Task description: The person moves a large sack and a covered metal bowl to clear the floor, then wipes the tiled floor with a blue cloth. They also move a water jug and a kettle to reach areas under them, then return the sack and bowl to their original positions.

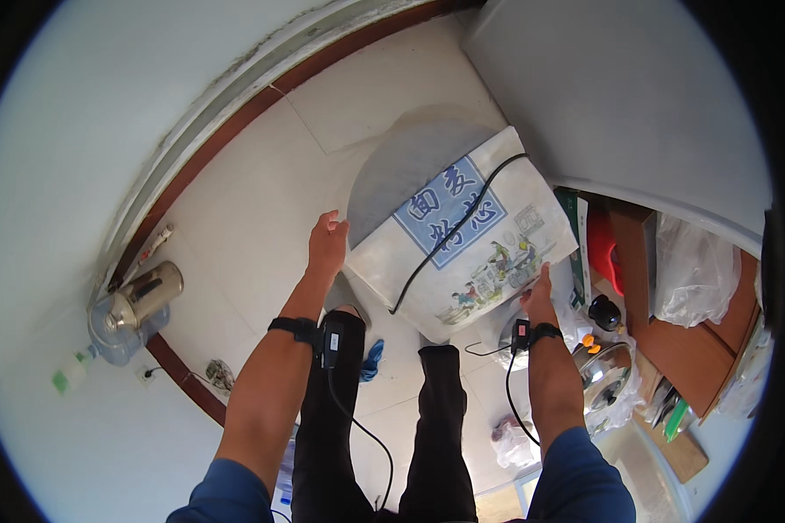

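A large white printed flour sack [373, 261] lies over a round grey object [399, 163] in front of me, and a black cable crosses its top. My left hand [329, 242] is beside the sack's left corner with its fingers partly curled; nothing shows in it. My right hand [540, 291] is at the sack's near right edge, thumb up; whether it grips the edge cannot be told. Both forearms wear black straps with small cabled devices. A blue cloth [372, 361] lies on the floor between my feet.
At the right stand a brown shelf unit [683, 359] with plastic bags, a pot with a glass lid [605, 376] and a dark bottle [605, 312]. A grey panel [628, 98] rises at upper right. By the left wall are a metal kettle [154, 294] and a water jug [121, 343].
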